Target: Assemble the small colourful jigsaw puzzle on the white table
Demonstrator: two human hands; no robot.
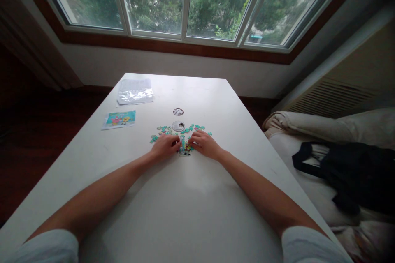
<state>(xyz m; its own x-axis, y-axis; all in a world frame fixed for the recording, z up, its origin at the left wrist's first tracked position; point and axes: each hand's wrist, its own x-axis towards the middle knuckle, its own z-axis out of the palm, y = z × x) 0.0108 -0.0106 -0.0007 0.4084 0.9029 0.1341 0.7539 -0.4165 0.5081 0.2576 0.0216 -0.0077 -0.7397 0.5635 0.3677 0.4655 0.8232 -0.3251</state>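
Observation:
Both my arms reach out over a white table (191,197). My left hand (165,146) and my right hand (204,143) rest with curled fingers on a small joined patch of jigsaw pieces (184,149) between them. Whether either hand pinches a piece is hidden by the fingers. Several loose teal puzzle pieces (163,130) lie scattered just beyond my hands, around a round silvery lid (178,125).
A colourful picture card (119,119) and a clear plastic bag (135,90) lie at the table's far left. A round cable hole (178,111) sits mid-table. To the right is a bed with a black bag (348,172). Windows fill the far wall.

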